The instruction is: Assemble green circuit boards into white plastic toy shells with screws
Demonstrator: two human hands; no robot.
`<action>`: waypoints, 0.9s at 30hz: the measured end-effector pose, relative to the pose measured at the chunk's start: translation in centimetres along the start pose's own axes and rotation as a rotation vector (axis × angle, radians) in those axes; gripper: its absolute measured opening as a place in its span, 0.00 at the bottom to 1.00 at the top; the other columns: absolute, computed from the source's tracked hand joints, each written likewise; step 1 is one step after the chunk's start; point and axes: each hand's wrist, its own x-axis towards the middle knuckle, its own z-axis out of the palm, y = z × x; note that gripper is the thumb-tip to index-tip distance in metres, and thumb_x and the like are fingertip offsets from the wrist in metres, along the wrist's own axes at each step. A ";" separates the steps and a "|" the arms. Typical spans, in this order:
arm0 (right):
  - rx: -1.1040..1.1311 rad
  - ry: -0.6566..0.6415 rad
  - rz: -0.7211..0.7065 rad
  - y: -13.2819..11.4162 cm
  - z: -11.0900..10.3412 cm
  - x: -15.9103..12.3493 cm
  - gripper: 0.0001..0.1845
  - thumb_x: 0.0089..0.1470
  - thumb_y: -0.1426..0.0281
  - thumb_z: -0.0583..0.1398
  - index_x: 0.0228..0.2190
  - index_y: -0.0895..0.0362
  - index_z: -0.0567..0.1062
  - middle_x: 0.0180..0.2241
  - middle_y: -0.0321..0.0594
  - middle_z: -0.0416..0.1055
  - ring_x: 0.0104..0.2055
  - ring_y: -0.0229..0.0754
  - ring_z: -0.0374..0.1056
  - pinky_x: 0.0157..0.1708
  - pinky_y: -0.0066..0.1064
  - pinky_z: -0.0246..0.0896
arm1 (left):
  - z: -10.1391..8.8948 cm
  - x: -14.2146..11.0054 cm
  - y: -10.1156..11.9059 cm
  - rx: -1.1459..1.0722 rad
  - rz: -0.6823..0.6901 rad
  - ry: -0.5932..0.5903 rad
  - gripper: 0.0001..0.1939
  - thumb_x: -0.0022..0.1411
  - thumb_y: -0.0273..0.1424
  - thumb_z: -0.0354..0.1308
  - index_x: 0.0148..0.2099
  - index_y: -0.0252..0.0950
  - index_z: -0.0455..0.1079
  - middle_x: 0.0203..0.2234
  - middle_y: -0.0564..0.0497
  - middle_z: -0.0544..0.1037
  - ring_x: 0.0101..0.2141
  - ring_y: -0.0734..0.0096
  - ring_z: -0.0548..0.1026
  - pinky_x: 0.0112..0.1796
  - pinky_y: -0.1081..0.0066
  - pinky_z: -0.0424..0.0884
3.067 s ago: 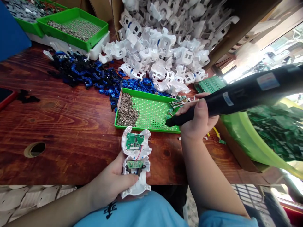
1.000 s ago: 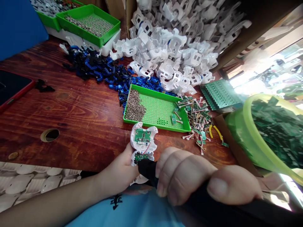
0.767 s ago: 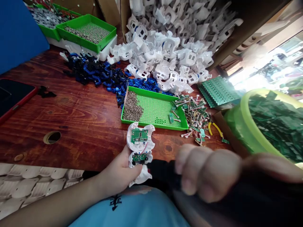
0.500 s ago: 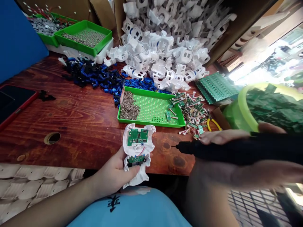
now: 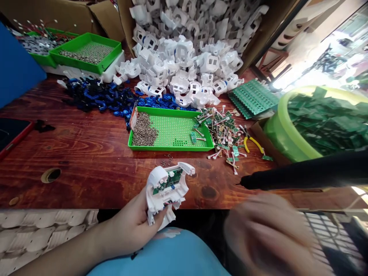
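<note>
The phone [image 5: 14, 132] lies far left on the table [image 5: 89, 165]; my left hand [image 5: 128, 228] grips the tilted shell [image 5: 180, 191] with its board [image 5: 176, 177], over the table's near edge, loose screws [image 5: 169, 157] just beyond; my right hand [image 5: 267, 230] blurs beneath the driver [image 5: 301, 172], and I cannot tell how wide it is or whether it holds anything

White casing [image 5: 178, 193] — tilted, green board [image 5: 174, 179] exposed
</note>
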 end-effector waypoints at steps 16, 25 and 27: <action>-0.173 -0.163 -0.355 -0.6 1.1 1.2 0.10 0.56 0.76 0.57 0.37 0.60 0.78 0.35 0.39 0.78 0.41 0.41 0.72 0.41 0.30 0.71 | 1.3 -0.2 1.7 -0.216 -0.063 -0.025 0.21 0.60 0.29 0.55 0.56 0.41 0.65 0.48 0.47 0.77 0.50 0.58 0.72 0.55 0.59 0.65; -0.043 -0.218 -0.271 -1.2 2.1 0.0 0.11 0.57 0.77 0.55 0.39 0.62 0.77 0.41 0.43 0.77 0.41 0.43 0.71 0.37 0.33 0.69 | 1.1 -0.1 1.6 0.061 0.018 -0.027 0.24 0.62 0.31 0.51 0.61 0.38 0.58 0.51 0.41 0.74 0.53 0.50 0.69 0.55 0.53 0.64; -0.034 -0.174 -0.207 -1.3 2.3 -0.4 0.12 0.55 0.78 0.56 0.40 0.60 0.77 0.37 0.43 0.76 0.39 0.42 0.68 0.36 0.33 0.66 | 0.9 -0.3 1.5 0.091 0.077 -0.034 0.25 0.63 0.29 0.50 0.62 0.39 0.56 0.54 0.42 0.71 0.56 0.52 0.66 0.57 0.55 0.61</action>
